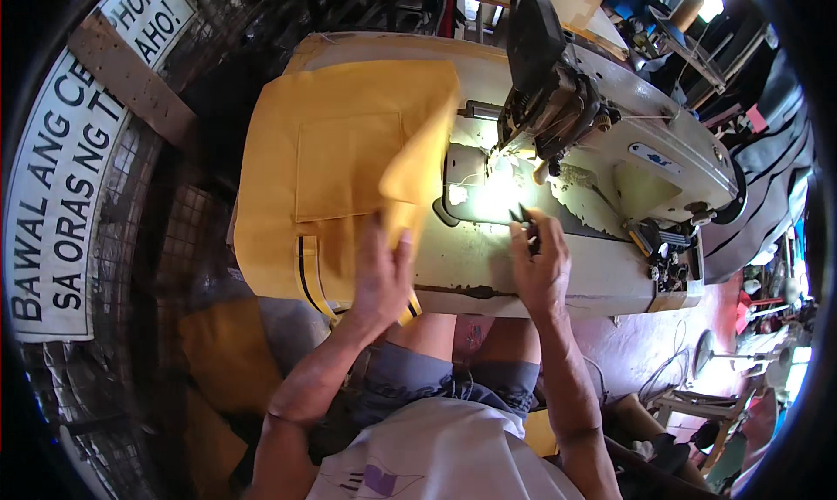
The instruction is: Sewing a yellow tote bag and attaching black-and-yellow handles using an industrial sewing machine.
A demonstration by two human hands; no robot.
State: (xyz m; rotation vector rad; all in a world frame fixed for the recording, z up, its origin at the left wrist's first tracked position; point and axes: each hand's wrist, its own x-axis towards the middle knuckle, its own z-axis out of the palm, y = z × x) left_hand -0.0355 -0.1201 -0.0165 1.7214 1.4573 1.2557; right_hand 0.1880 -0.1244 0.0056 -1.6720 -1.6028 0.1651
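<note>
A yellow fabric piece point(340, 164) with a sewn pocket and a black-striped edge lies over the left part of the sewing table. My left hand point(382, 269) presses flat on its near edge, pinching a folded corner. My right hand point(539, 260) rests on the table in front of the needle area and holds a small dark tool, likely thread snips point(526, 225), pointed at the lit needle plate. The sewing machine point(610, 134) stands at the right of the table, its head over the bright spot.
The cream sewing table point(471, 278) has a worn front edge. A white sign point(65, 160) hangs on a wire mesh wall at the left. More yellow cloth point(222, 352) is piled by my left knee. Cluttered stands and thread cones fill the right side.
</note>
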